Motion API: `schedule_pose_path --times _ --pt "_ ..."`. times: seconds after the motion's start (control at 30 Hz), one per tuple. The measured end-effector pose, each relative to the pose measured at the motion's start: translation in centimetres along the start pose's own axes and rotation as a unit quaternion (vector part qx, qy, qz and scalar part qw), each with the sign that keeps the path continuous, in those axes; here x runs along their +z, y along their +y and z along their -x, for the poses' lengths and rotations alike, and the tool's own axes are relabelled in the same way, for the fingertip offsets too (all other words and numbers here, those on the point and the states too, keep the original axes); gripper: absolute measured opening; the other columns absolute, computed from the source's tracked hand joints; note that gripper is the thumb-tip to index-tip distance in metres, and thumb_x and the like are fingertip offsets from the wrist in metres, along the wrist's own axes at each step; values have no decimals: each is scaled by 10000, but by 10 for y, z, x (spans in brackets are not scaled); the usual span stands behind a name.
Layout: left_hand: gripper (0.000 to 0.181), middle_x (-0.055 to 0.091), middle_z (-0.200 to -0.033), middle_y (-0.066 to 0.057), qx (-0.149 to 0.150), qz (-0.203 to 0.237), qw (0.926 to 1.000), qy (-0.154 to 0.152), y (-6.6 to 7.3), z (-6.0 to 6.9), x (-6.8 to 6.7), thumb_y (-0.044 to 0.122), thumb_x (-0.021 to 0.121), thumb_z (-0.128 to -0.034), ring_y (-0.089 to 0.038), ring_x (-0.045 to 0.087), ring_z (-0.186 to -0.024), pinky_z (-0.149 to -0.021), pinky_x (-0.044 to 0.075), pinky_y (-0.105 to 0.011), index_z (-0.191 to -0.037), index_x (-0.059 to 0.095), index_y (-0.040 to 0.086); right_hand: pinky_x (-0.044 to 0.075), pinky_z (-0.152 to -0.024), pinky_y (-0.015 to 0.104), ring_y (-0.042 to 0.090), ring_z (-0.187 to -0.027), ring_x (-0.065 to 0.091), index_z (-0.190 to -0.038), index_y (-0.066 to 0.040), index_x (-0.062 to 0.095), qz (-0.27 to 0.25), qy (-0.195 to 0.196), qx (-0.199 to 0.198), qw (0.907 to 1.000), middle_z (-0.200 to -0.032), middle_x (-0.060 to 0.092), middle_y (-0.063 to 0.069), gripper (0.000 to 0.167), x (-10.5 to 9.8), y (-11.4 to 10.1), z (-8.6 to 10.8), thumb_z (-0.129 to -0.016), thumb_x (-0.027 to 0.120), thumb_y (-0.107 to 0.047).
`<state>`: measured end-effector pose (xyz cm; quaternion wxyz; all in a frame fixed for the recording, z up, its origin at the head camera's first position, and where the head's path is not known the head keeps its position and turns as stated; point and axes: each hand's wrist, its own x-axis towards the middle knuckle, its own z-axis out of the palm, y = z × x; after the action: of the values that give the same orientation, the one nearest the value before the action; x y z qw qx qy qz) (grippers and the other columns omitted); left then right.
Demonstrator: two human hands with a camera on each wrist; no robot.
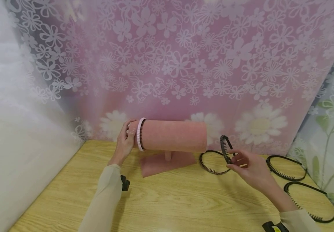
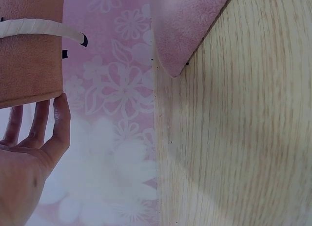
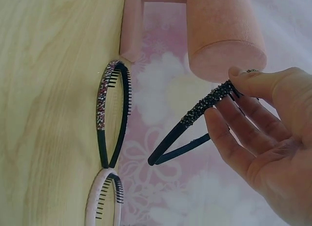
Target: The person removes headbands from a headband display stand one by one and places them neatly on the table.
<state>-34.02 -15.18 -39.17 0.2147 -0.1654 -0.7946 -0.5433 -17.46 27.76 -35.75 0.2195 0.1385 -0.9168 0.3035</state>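
Note:
A pink plush headband stand (image 1: 175, 135) has a horizontal roll on a short post and flat base. Its left end is held by my left hand (image 1: 124, 141), thumb in front and fingers behind; in the left wrist view the fingertips touch the roll's end rim. Close to that hand, a white wrapped headband (image 1: 139, 133) with dark teeth sits around the roll. Off the roll's right end, my right hand (image 1: 249, 166) pinches a black toothed headband (image 3: 204, 104) covered in dark sparkling stones, between thumb and fingers. This headband is apart from the roll.
A headband with multicoloured stones (image 3: 102, 101) lies on the wooden table (image 1: 167, 199) near the stand's base. Farther right lie two more toothed headbands, one toward the back (image 1: 286, 176) and another nearer headband (image 1: 293, 183). A flowered pink curtain (image 1: 178, 64) hangs behind.

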Motion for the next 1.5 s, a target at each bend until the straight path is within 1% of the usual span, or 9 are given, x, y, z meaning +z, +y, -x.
schedule_pose_path --times 0.27,0.4,0.63,0.77,0.93,1.1,1.17,1.33,1.5 --pt "424 554 -1395 -149 18 -43 10000 7 0 0 1 461 420 -1088 -346 649 -964 -809 508 -442 -1491 466 336 563 -626 215 -34 -727 657 -1178 -95 707 147 104 -157 9997 -832 705 -41 445 -2 3 14 -770 869 -25" --pt "419 550 -1393 -139 -57 -44 10000 -22 0 1 1 433 423 -1093 -345 644 -979 -818 507 -441 -1497 460 328 553 -604 218 -41 -701 652 -1155 -104 709 145 -38 -99 9998 -817 716 -60 416 -3 5 21 -775 870 -53" --pt "444 545 -1369 -159 -41 46 10000 -51 2 -1 0 350 442 -1092 -352 623 -988 -815 502 -441 -1531 437 287 559 -614 210 -34 -688 665 -1177 -122 703 243 -399 169 9988 -825 715 -68 407 -7 9 31 -801 852 -78" --pt "448 544 -1389 -176 -14 102 9999 -69 2 -1 0 300 448 -1092 -367 622 -1012 -823 502 -455 -1537 433 262 558 -609 200 -35 -678 670 -1170 -122 705 302 -526 195 9980 -812 700 -88 408 -8 12 39 -793 854 -76" --pt "436 557 -1399 -151 -36 -1 10000 -46 1 0 0 361 438 -1095 -353 633 -1033 -848 504 -467 -1521 448 272 550 -589 197 -33 -653 668 -1127 -130 718 382 -675 248 9967 -773 681 -127 389 -6 19 49 -772 868 -80" --pt "446 550 -1412 -130 -62 -82 9999 -24 0 1 0 421 432 -1092 -348 640 -1029 -857 507 -473 -1509 457 264 541 -599 196 -40 -658 651 -1128 -147 717 570 -1047 469 9918 -789 679 -134 389 -6 27 57 -774 870 -100" --pt "446 545 -1414 -131 -57 -82 9999 -35 1 2 0 421 433 -1093 -349 639 -1019 -848 507 -471 -1509 457 264 539 -603 197 -41 -660 645 -1130 -146 716 626 -1180 457 9900 -797 681 -130 389 -6 30 59 -774 868 -98" --pt "434 544 -1411 -135 -60 -71 9999 -57 1 2 0 393 434 -1097 -344 638 -991 -822 507 -447 -1515 450 278 533 -589 203 -47 -651 637 -1121 -130 709 621 -1432 182 9876 -789 674 -142 378 -8 38 65 -776 861 -97" --pt "430 529 -1417 -185 -77 31 9999 -70 4 2 0 283 430 -1102 -383 628 -1026 -838 501 -478 -1530 440 238 518 -576 209 -58 -646 627 -1120 -122 713 592 -1752 105 9827 -775 648 -178 362 -11 47 70 -787 855 -122"
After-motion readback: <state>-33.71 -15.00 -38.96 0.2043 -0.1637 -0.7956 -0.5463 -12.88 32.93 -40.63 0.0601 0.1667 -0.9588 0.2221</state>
